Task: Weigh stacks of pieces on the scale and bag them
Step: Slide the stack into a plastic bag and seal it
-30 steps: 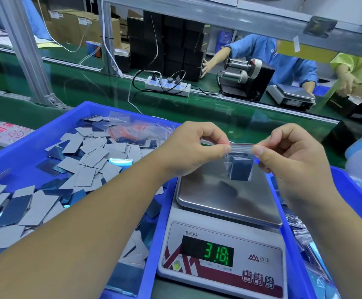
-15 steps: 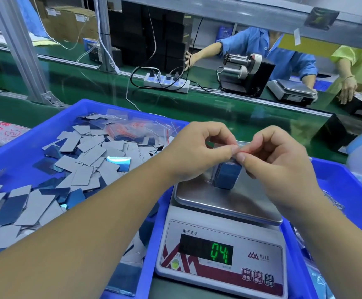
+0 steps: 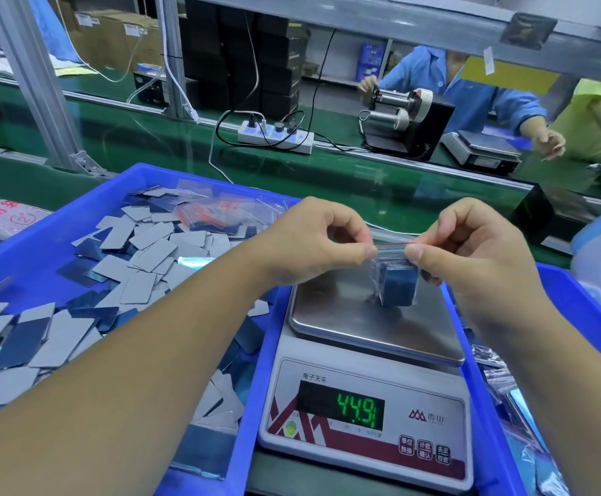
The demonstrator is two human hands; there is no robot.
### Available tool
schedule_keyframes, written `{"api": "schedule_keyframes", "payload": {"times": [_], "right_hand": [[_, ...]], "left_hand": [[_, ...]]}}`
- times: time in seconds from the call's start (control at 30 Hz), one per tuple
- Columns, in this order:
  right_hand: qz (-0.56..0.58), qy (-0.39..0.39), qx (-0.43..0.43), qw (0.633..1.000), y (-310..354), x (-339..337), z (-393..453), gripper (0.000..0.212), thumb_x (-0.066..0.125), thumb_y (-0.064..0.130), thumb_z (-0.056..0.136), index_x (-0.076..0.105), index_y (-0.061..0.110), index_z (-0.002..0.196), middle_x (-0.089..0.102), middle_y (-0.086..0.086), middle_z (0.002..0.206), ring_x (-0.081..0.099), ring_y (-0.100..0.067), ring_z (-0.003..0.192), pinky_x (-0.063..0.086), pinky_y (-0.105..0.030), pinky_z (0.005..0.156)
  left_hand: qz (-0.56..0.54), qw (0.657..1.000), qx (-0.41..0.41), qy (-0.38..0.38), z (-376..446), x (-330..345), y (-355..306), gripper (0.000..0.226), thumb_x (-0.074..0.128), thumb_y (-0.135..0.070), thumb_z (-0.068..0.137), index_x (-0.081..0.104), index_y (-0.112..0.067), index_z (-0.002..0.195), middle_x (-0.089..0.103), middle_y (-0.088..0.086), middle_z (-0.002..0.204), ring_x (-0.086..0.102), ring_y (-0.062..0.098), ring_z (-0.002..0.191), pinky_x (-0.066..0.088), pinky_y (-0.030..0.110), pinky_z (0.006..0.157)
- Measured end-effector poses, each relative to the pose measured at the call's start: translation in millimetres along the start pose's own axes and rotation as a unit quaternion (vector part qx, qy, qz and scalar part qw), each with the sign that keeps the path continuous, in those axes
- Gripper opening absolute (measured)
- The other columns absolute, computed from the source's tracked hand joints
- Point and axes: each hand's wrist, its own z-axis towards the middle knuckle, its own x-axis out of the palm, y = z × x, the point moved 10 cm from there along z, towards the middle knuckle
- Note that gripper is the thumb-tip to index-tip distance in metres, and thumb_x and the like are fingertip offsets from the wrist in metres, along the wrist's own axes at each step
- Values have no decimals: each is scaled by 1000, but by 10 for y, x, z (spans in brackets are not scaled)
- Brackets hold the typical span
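Bagged pieces (image 3: 398,286), a dark blue stack inside a small clear zip bag (image 3: 389,253), stand with their lower end on the steel pan of the scale (image 3: 370,370), toward its far right part. Along the bag's top runs a thin red strip, and both hands grip that edge: the left hand (image 3: 313,241) pinches the left end between thumb and forefinger, and the right hand (image 3: 471,252) pinches the right end the same way, the other fingers of each curled in. The scale's green display reads 44.9, and three buttons sit at its lower right corner. Just left of the scale lies a blue tray (image 3: 59,216) strewn with loose flat pieces (image 3: 141,263), some grey side up, some blue and shiny, with a few empty bags at its far end. Another blue tray (image 3: 578,316) stands just right of the scale. Beyond them on the green surface (image 3: 327,173) lies a white power strip (image 3: 275,137), and farther off a black roller machine (image 3: 408,127) and a second scale (image 3: 481,150), with two other people working.
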Motion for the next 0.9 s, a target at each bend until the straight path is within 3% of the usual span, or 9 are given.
{"api": "schedule_keyframes", "payload": {"times": [0.13,0.23,0.37,0.5,0.6,0.67,0.77,0.9], "right_hand": [[5,7,18,1000,-80,12,5,27,72,9,69,58,32,69,64,4,67,55,-12,58,44,-22,48],[-1,32,62,998,-237,65,-14,23,75,17,69,65,30,85,63,5,74,53,-11,58,43,-23,49],[-103,85,114,985,-449,133,-57,29,84,20,71,65,28,92,61,11,74,46,-14,57,39,-23,51],[-102,92,143,980,-526,103,-65,21,79,7,79,64,21,86,63,6,68,54,-11,58,42,-20,55],[-85,107,157,978,-514,116,-78,20,76,5,82,64,16,93,62,2,64,51,-14,58,39,-28,57],[-175,118,158,965,-525,108,-83,21,76,16,83,64,23,98,64,7,62,51,-8,54,36,-26,57],[-376,121,115,912,-480,80,-74,18,73,35,83,61,34,96,67,18,66,57,2,57,39,-23,58],[-372,80,69,922,-365,33,-42,11,70,35,85,61,34,91,64,17,64,54,0,56,36,-18,55]], "left_hand": [[-23,999,-27,29,-12,66,68,5,71,-21,77,69,-17,75,63,-10,65,53,7,62,44,17,62],[-66,996,-33,39,-10,97,94,5,70,-16,78,67,-15,74,63,-3,65,54,12,62,47,22,66],[-120,991,-54,-3,6,19,165,10,67,-14,78,66,-19,69,64,-2,62,56,10,57,49,22,62],[-36,997,-61,-17,-16,-28,201,16,64,-8,85,61,-17,72,61,-9,58,52,6,53,40,13,53],[50,998,-35,-31,-33,-57,141,18,64,-14,86,61,-23,71,54,-19,57,44,-2,51,35,8,51],[110,993,-13,-40,-28,-70,96,14,66,-23,83,62,-26,70,54,-21,64,45,0,56,37,11,56],[169,985,-8,-40,-19,-67,107,12,70,-30,87,67,-27,75,55,-13,82,51,6,74,45,23,72],[123,990,4,-70,-42,-113,18,26,56,-37,88,65,-15,78,49,-11,61,42,2,57,35,15,56]]}}
